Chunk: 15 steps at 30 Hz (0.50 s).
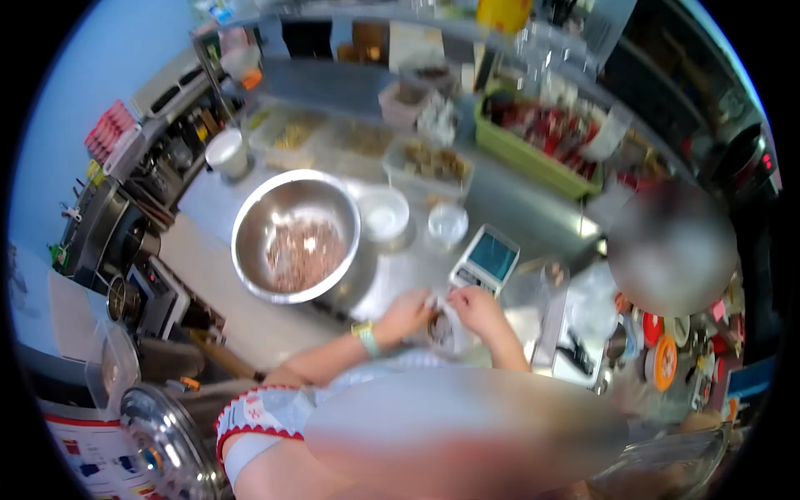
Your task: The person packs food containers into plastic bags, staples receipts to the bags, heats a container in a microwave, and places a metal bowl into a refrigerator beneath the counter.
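Observation:
Close to the counter's front edge, a small clear plastic bag [450, 333] with something dark and brownish inside hangs between my two hands. My left hand [405, 315], with a pale watch at the wrist, is closed on the bag's left side. On its upper right edge my right hand [477, 308] pinches the plastic. What lies in the bag is too blurred to name. Just beyond my right hand stands a kitchen scale [490, 257] with a dark top. A large steel bowl [248, 250] of pinkish-brown shreds stands to the left.
Behind the steel bowl are a white bowl [385, 215], a small clear cup [448, 223] and a white tub [227, 153]. Farther back are food containers [429, 171] and a green crate [542, 167] of red packets. At right sits a black-handled item [577, 353] on a white surface.

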Available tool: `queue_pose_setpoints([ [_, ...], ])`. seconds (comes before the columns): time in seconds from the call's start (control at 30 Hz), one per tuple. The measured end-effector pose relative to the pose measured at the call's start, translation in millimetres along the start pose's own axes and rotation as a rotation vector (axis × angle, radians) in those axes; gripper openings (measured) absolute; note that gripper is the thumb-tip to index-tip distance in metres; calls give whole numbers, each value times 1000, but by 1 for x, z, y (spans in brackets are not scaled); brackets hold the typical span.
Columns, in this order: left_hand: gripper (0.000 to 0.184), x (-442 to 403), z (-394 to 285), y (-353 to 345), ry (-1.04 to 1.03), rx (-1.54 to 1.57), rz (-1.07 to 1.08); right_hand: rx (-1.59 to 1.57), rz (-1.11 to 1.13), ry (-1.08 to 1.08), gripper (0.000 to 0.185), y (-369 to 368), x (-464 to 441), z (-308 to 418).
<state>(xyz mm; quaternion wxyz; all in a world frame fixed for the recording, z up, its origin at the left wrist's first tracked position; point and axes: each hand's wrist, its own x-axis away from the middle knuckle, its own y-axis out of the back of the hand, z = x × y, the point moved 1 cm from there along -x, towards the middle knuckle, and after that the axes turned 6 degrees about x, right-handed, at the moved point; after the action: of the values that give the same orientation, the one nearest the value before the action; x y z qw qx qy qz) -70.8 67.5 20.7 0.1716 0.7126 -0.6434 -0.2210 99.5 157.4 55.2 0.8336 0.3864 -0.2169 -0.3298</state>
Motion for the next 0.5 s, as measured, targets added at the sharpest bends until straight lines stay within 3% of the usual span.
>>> queue_pose_setpoints([
  [0.03, 19, -3, -4, 1, 80, 145, -19, -88, 177, -134, 26, -2, 12, 6],
  [0.07, 27, -5, -21, 11, 37, 320, -5, -26, 121, -101, 30, -20, 23, 2],
  [0.1, 29, -7, -12, 7, 223, 346, 34, 33, 74, -69, 36, -39, 36, -1],
  [0.13, 25, -7, -18, 10, 240, 420, 10, -3, 190, -183, 32, -44, 33, -7],
  [0.17, 24, -7, 25, -8, 229, 444, 9, -105, 78, -155, 31, -52, 34, -14],
  [0.2, 24, -6, 25, -6, 274, 330, 30, -94, -151, -20, 28, -45, 32, -2],
  [0.23, 25, -10, 21, 2, 301, 204, 50, -45, -185, 16, 27, -48, 26, -2],
  [0.3, 17, -8, 23, -3, 272, 295, 44, 71, -174, 67, 27, -45, 13, -3],
  [0.37, 15, -8, 8, 0, 361, 500, 87, -35, -348, 214, 23, -49, 3, -13],
  [0.43, 16, -12, 24, -11, 318, 663, 78, -135, -250, 119, 23, -41, -3, -21],
  [0.5, 16, -14, 24, -15, 256, 562, 69, -241, -143, 25, 22, -37, -1, -23],
])
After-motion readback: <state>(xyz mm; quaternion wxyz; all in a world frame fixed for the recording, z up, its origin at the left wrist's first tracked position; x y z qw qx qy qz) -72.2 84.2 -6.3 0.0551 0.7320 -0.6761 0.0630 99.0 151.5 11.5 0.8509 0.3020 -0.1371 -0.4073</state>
